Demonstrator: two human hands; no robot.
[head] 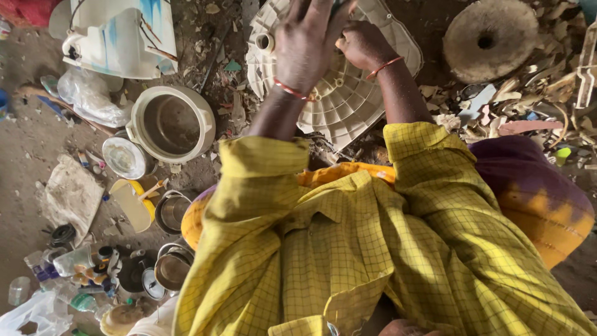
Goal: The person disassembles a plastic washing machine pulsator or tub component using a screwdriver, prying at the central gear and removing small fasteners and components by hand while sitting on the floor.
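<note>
Head view: left hand [306,43] splayed flat, right hand [362,45] fisted, grip on ribbed plastic disc [339,102].

Both hands are at the top middle of the frame, on a big round plastic part [348,93] that fills the ground there. Left of it sits a white pot [172,124], with a thin strip of dirt between them. The lower left is packed with small pots and bottles [93,267]. The upper right is full of scraps [528,106] and a flat round disc [490,38]. There is bare dirt at the far left middle.
</note>
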